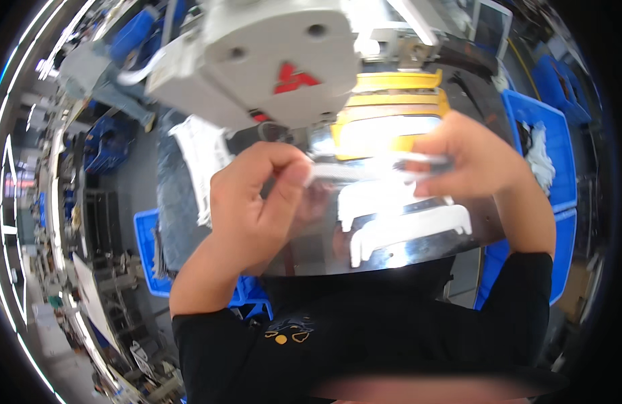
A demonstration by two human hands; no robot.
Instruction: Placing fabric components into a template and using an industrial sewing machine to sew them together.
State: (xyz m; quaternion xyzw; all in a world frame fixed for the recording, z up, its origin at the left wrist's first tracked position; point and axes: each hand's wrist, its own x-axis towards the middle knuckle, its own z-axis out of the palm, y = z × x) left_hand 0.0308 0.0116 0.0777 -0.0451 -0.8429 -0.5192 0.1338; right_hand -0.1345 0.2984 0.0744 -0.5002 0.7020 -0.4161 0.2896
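My left hand (257, 202) pinches one end of a white strip (348, 171) between thumb and forefinger. The strip stretches over a shiny metal plate (318, 249) toward my right hand (469, 158). Fingers of that hand curl round a small grey tool (432, 161), too smeared by motion to tell its kind. Below the strip, white bracket-shaped pieces (412, 230) lie on the plate. Beyond my hands sits a stack of yellow curved pieces (398, 101), partly washed out by glare.
The pale machine head (277, 67) overhangs the plate at the back left. White pieces (202, 158) lie on a dark surface at left. Blue bins stand at right (543, 148) and lower left (146, 252). Another person (99, 77) is at the far left.
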